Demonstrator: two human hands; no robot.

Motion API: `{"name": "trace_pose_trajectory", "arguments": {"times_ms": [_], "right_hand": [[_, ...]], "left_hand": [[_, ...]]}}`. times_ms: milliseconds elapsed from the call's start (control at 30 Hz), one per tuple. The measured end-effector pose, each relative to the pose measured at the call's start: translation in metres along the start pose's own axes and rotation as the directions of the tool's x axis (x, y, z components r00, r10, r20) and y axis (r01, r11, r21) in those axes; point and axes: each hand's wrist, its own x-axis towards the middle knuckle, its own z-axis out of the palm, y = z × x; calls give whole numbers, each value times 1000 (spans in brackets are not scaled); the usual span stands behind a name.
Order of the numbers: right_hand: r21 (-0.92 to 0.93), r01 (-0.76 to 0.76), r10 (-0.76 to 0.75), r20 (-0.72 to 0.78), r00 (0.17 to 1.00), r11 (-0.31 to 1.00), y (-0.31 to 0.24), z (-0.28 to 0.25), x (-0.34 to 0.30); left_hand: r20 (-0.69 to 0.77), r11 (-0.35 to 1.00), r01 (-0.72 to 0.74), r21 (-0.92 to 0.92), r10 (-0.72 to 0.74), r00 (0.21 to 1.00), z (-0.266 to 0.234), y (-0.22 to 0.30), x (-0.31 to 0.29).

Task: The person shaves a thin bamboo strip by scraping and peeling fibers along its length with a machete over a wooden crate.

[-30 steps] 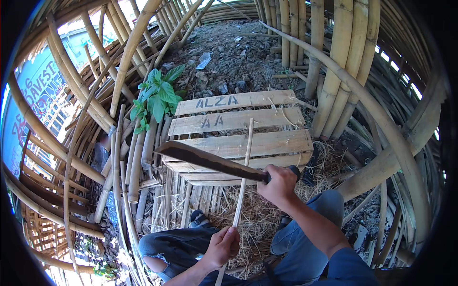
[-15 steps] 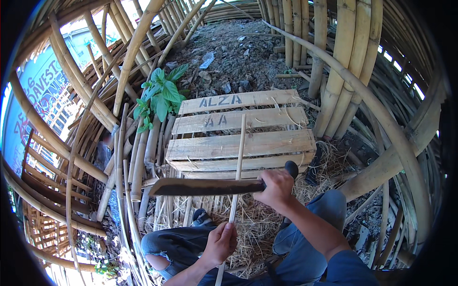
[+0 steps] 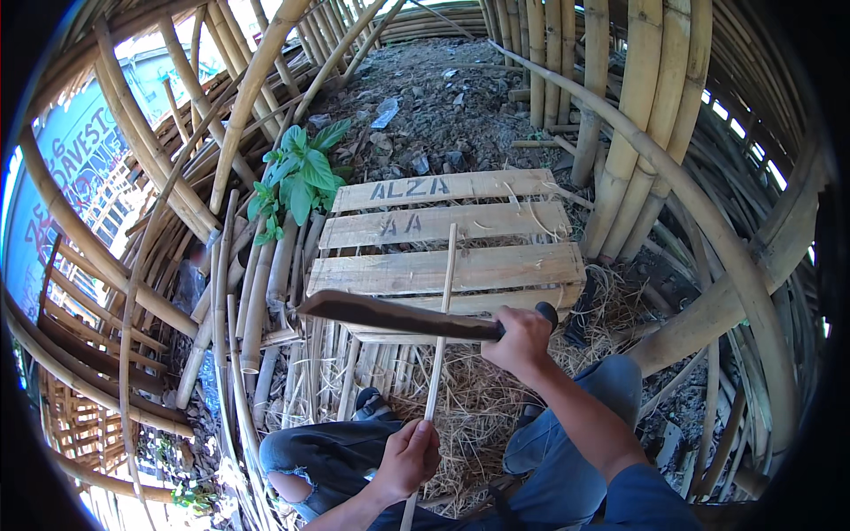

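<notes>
My left hand (image 3: 410, 460) is closed around a thin, pale bamboo strip (image 3: 435, 380) between my knees. The strip slants up and away from me, its far end over a slatted wooden crate (image 3: 372, 276). My right hand (image 3: 518, 343) grips the dark handle of a machete (image 3: 390, 314), whose rounded handle end sticks out beyond the fist. The long, brown-stained blade points left and crosses over the strip near the crate's front edge. Whether the blade's edge touches the strip I cannot tell.
Straw-like shavings (image 3: 469, 411) cover the ground between my feet. Bamboo poles (image 3: 257, 310) lie on the left beside a green leafy plant (image 3: 305, 177). Thick upright bamboo posts (image 3: 642, 115) and a slanting pole (image 3: 708, 230) stand on the right. Stony soil (image 3: 416, 97) lies beyond the crate.
The machete has shifted slightly away from me and to the right along with my right hand, its tip now higher. My left hand and the bamboo strip have barely moved.
</notes>
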Motion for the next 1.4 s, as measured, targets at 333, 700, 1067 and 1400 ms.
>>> {"name": "trace_pose_trajectory", "arguments": {"times_ms": [333,700,1067,1400], "right_hand": [[21,-34,34,-22,999,999,4,-8,10],[149,95,-94,-13,996,984,-16,-17,0],[75,170,-167,-43,985,983,-13,-26,5],[58,111,-106,-77,991,992,-1,-17,6]], "left_hand": [[-14,999,16,30,-16,1000,10,-5,-7],[-3,998,-35,54,36,999,1,-6,-3],[1,993,-33,113,33,999,4,-8,-5],[6,988,-35,148,34,999,3,-9,0]]}}
